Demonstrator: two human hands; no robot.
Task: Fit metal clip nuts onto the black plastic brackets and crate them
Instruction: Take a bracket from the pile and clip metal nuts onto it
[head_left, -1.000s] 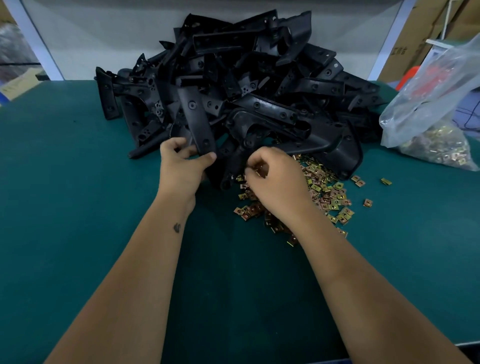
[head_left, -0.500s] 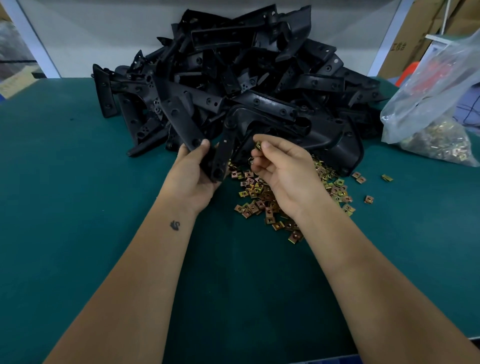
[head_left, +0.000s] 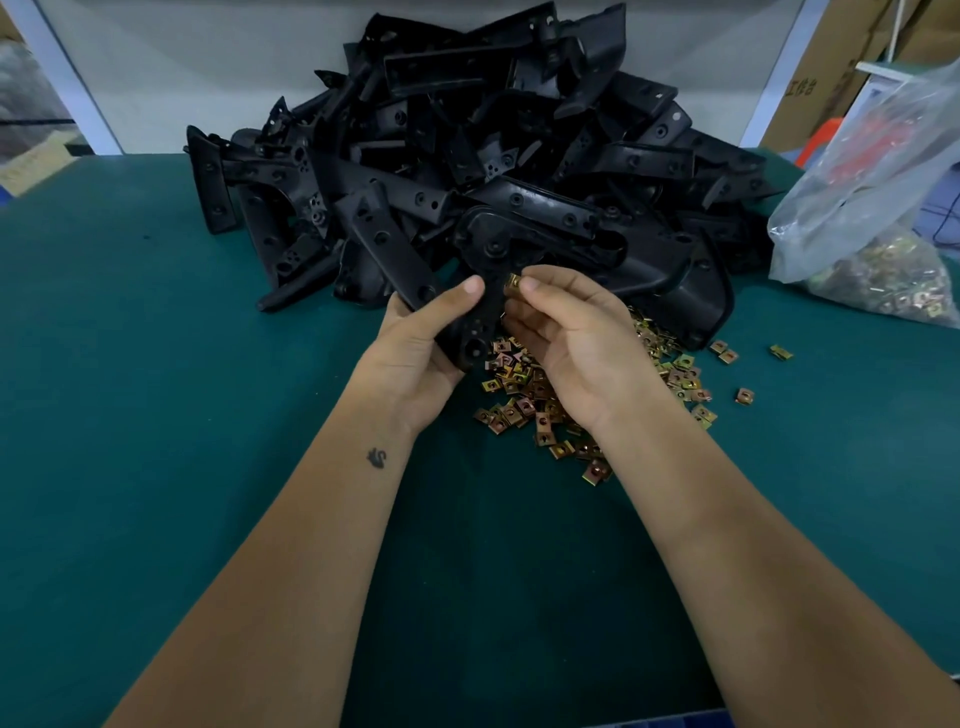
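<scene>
Hands meet over the near edge of the parts heap; left hand wraps a long flat black plastic bracket, thumb laid across its upper face, fingers curled underneath; bracket is lifted off the dark green table mat; its long axis runs roughly away from the person, tilted a little to the right at the far end; near end, with a round boss and hole, points back toward the wrist; far end points into the heap and cannot be told apart from the parts behind it.

Right hand pinches one small brass-coloured metal clip nut between thumb and fingertips; clip nut sits right at the bracket's right edge, just beside the left thumb tip; whether it is already seated on the plastic cannot be told.

Large heap of black plastic brackets lies on the mat directly beyond the hands, pieces pointing every way; loose scatter of brass-coloured clip nuts lies on the mat under and to the right of the right hand, a few strays further right; clear plastic bag holding more clip nuts rests at the right edge of the mat; cardboard boxes stand behind it; small dark tattoo on the left wrist.
</scene>
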